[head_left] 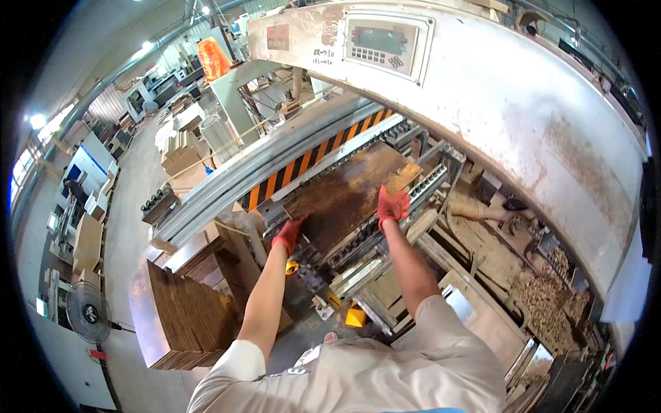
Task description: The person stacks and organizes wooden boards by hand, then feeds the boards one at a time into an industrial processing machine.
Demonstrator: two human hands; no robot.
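A dark brown, stained board (351,196) lies on the rollers of a machine, in front of a black-and-orange striped bar (317,155). My left hand (289,234), in a red glove, is at the board's near left corner; its fingers are partly hidden and too small to read. My right hand (393,205), also in a red glove, touches the board's right part near its front edge, with fingers apart. The roller chain rail (427,182) runs along the right side of the board.
A stack of brown boards (193,316) stands at the lower left. The white machine housing with a control panel (385,43) arches overhead to the right. Wood chips (551,289) lie at the right. A fan (89,313) stands far left. A yellow block (355,317) is below the machine.
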